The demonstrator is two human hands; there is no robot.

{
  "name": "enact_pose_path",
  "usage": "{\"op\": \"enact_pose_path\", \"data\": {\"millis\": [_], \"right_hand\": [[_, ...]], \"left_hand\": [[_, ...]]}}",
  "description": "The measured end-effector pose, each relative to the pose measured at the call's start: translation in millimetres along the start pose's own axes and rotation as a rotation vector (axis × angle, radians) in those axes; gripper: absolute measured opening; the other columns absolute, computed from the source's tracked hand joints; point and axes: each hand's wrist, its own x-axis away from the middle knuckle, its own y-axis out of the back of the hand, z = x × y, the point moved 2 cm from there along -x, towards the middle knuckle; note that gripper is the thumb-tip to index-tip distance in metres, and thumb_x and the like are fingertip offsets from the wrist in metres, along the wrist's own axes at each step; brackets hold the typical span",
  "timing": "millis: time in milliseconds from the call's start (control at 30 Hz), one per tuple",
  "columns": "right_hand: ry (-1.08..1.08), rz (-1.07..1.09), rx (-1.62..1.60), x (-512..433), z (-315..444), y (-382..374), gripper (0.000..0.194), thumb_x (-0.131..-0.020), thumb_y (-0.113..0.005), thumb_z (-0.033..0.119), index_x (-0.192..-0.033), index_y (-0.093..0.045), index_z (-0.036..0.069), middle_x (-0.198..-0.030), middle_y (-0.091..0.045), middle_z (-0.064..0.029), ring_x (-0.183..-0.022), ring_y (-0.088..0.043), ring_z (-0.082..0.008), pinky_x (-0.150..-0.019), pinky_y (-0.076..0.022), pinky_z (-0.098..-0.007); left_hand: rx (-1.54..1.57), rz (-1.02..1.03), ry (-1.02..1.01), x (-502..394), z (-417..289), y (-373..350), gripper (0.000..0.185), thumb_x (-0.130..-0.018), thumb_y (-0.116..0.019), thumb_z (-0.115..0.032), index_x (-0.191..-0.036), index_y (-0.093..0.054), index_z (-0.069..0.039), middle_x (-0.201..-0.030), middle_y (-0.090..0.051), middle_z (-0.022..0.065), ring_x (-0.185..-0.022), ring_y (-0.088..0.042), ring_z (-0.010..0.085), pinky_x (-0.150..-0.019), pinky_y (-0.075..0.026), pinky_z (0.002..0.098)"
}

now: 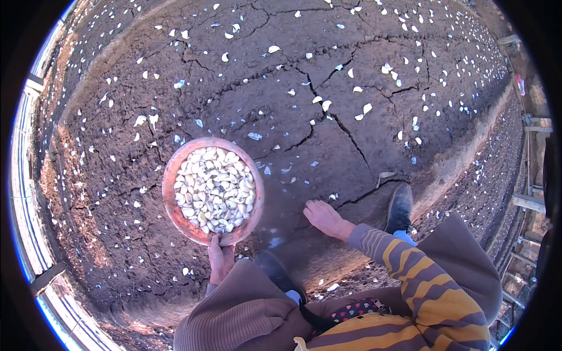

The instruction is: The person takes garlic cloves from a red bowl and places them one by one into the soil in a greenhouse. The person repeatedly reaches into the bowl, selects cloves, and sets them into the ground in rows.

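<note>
My left hand (pixel 221 259) grips the near rim of a round reddish bowl (pixel 179 219), thumb over the edge. Pale garlic cloves (pixel 215 188) nearly fill it. To the right, my right hand (pixel 327 218) reaches low over the cracked soil (pixel 307 166), its fingers pointing left and bent together. Whether a clove sits between those fingertips is hidden from this angle. A few white bits of garlic skin (pixel 333 196) lie just beyond that hand.
Loose garlic cloves (pixel 326 105) are scattered across the bed. Dark cracks (pixel 347 131) run through the soil. One dark shoe (pixel 400 206) is at the right, another (pixel 276 270) below the bowl. Wooden framework (pixel 529 202) borders the far right.
</note>
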Motion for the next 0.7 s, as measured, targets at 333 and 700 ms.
{"op": "enact_pose_path", "data": {"millis": [333,700], "right_hand": [[-0.489,0.107,-0.044,18,-58,31,0.013,-0.079,-0.058,0.009,-0.091,-0.056,0.003,-0.094,-0.057,-0.0147,-0.084,-0.063,-0.0307,-0.070,-0.0537,-0.0402],[-0.629,0.232,0.099,16,-47,1,0.014,-0.075,-0.062,0.007,-0.087,-0.057,0.002,-0.091,-0.057,-0.0149,-0.083,-0.064,-0.0294,-0.068,-0.0543,-0.0380]], "left_hand": [[-0.007,0.024,-0.018,-3,3,-1,0.028,-0.093,-0.048,-0.009,-0.118,-0.047,0.004,-0.109,-0.058,0.0122,-0.096,-0.062,0.0228,-0.081,-0.057,0.0385],[-0.019,0.019,-0.011,-7,4,1,0.032,-0.094,-0.046,-0.010,-0.122,-0.045,0.005,-0.116,-0.057,0.0161,-0.101,-0.062,0.0273,-0.084,-0.056,0.0411]]}}
